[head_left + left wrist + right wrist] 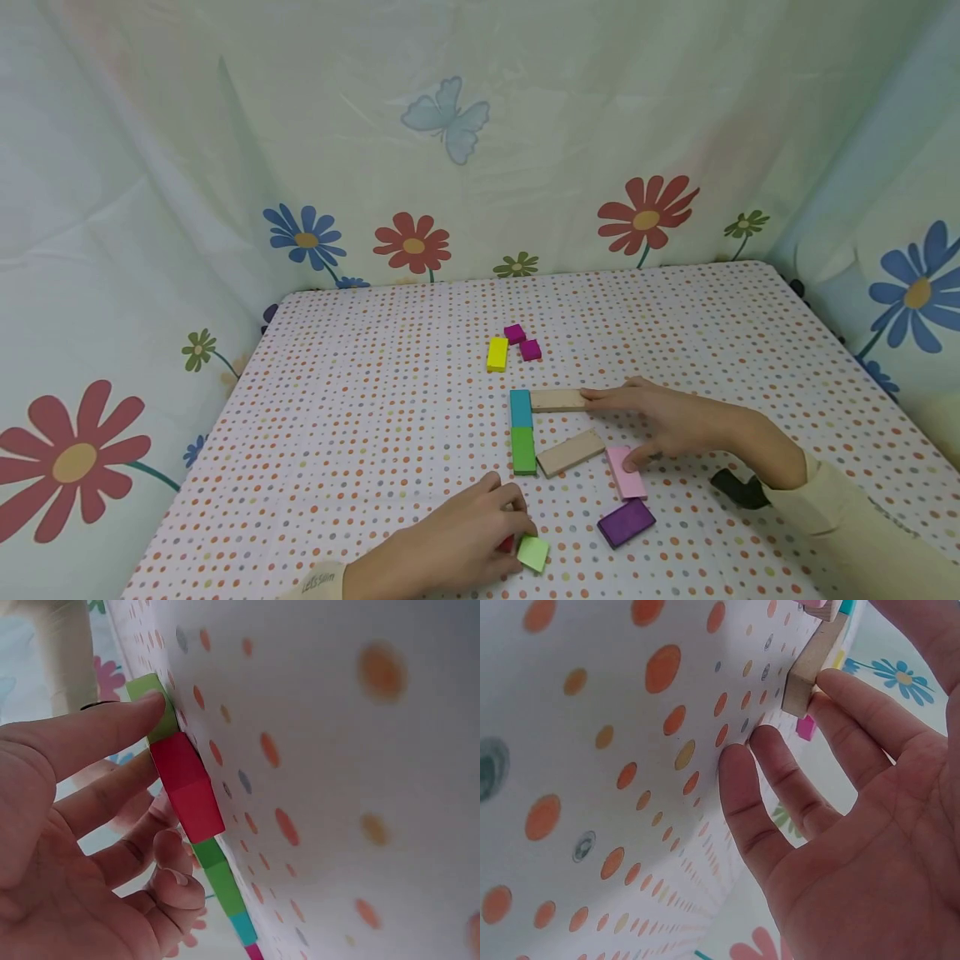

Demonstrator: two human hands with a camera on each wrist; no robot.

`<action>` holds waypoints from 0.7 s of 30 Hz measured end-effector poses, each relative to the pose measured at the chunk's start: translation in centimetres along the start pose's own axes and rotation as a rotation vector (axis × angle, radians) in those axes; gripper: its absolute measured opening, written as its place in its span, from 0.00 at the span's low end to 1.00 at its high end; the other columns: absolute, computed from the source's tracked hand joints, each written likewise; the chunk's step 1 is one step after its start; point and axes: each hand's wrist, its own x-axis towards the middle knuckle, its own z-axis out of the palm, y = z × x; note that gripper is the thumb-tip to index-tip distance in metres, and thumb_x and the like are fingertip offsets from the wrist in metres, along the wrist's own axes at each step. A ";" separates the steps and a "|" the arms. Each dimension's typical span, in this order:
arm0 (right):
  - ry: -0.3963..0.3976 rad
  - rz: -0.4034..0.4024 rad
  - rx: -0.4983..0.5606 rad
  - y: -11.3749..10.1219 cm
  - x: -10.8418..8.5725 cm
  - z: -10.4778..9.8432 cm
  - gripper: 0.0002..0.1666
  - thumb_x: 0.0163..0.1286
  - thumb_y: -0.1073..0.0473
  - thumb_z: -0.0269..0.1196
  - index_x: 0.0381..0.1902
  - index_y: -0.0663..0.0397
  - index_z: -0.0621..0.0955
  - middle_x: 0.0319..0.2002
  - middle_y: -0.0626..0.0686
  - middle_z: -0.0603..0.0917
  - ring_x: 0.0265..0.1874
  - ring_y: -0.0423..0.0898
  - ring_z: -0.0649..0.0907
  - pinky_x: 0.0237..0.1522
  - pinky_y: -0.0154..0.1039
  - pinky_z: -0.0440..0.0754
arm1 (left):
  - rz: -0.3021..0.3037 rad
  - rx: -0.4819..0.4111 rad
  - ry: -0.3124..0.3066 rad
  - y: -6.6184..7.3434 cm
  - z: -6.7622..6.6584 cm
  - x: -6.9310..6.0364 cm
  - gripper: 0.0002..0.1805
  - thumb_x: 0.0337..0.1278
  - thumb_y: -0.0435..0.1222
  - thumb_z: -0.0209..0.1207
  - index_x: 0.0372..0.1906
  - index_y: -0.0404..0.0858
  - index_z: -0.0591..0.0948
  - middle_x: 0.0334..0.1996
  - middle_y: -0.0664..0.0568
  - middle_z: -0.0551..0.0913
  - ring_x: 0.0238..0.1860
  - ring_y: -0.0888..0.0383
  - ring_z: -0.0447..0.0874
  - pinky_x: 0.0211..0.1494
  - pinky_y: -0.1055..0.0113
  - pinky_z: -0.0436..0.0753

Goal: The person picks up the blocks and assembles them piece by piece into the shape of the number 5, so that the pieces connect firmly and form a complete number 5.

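- The slanted plank point(570, 454) lies on the counter point(337, 400)
- Left of the slanted plank: two end-to-end blocks point(523, 451)
- Behind it: the straight plank point(555, 401), the right hand point(675, 421) at its right end
- Right of it: the side block point(627, 487), by the same hand
- Before it, rightward: the front block point(627, 523)
- Before it, leftward: the left hand point(465, 529) round a half-hidden block point(184, 784), the neighbour block point(534, 553) just right
- Farther behind, leftward: an outlying block point(497, 355), two little blocks point(530, 350) to its right
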 end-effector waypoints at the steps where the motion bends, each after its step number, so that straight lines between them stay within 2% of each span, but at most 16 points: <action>1: 0.000 0.003 -0.003 0.0 0.0 0.0 0.53 0.55 0.39 0.79 0.78 0.40 0.73 0.83 0.52 0.65 0.82 0.65 0.63 0.80 0.76 0.43 | -0.004 -0.011 -0.004 0.0 0.0 -0.1 0.17 0.67 0.49 0.70 0.58 0.56 0.88 0.55 0.63 0.83 0.50 0.69 0.70 0.49 0.81 0.72; 4: 0.002 0.008 -0.007 0.0 0.0 0.0 0.53 0.55 0.39 0.79 0.78 0.39 0.73 0.83 0.51 0.65 0.82 0.67 0.62 0.79 0.78 0.45 | 0.010 -0.019 -0.003 -0.1 0.0 -0.3 0.17 0.67 0.50 0.69 0.58 0.56 0.87 0.56 0.62 0.83 0.51 0.69 0.70 0.49 0.81 0.72; 7: 0.005 0.000 -0.010 0.1 0.1 0.1 0.53 0.55 0.38 0.79 0.78 0.39 0.73 0.83 0.51 0.65 0.82 0.67 0.63 0.79 0.78 0.45 | 0.036 0.046 0.034 -0.2 -0.1 -0.3 0.22 0.70 0.57 0.65 0.61 0.55 0.85 0.58 0.61 0.81 0.50 0.68 0.68 0.48 0.80 0.70; 10: 0.006 -0.015 -0.009 0.2 0.0 0.1 0.53 0.55 0.38 0.78 0.78 0.39 0.73 0.83 0.52 0.66 0.82 0.65 0.64 0.79 0.78 0.43 | 0.030 0.131 0.094 -0.1 -0.4 -0.1 0.27 0.75 0.62 0.55 0.67 0.53 0.81 0.64 0.57 0.79 0.56 0.63 0.71 0.54 0.73 0.77; 12: 0.008 -0.023 -0.009 0.2 0.0 0.1 0.54 0.55 0.38 0.78 0.78 0.40 0.73 0.83 0.52 0.66 0.81 0.64 0.65 0.79 0.78 0.43 | 0.011 0.175 0.136 -0.1 -0.9 0.4 0.27 0.79 0.60 0.51 0.71 0.51 0.78 0.69 0.54 0.76 0.65 0.58 0.72 0.64 0.64 0.81; 15: 0.009 -0.018 -0.008 0.0 0.0 0.1 0.53 0.55 0.40 0.79 0.78 0.41 0.73 0.83 0.53 0.66 0.81 0.64 0.65 0.79 0.78 0.43 | -0.009 0.213 0.186 -0.7 -1.8 1.4 0.23 0.82 0.50 0.52 0.71 0.48 0.78 0.73 0.48 0.74 0.76 0.50 0.71 0.77 0.54 0.76; 18: 0.007 -0.012 0.001 -0.2 -0.1 0.0 0.53 0.55 0.42 0.80 0.78 0.42 0.73 0.83 0.53 0.66 0.81 0.65 0.65 0.79 0.77 0.42 | -0.034 0.220 0.195 -1.6 -2.5 2.5 0.22 0.82 0.44 0.55 0.72 0.47 0.77 0.77 0.44 0.71 0.80 0.43 0.67 0.82 0.51 0.71; 21: 0.006 -0.012 0.009 -0.3 -0.1 0.0 0.53 0.55 0.43 0.80 0.78 0.44 0.73 0.83 0.54 0.65 0.82 0.65 0.64 0.79 0.78 0.42 | -0.049 0.208 0.167 -2.6 -2.7 3.6 0.25 0.82 0.42 0.55 0.77 0.50 0.73 0.82 0.41 0.65 0.83 0.38 0.62 0.83 0.48 0.68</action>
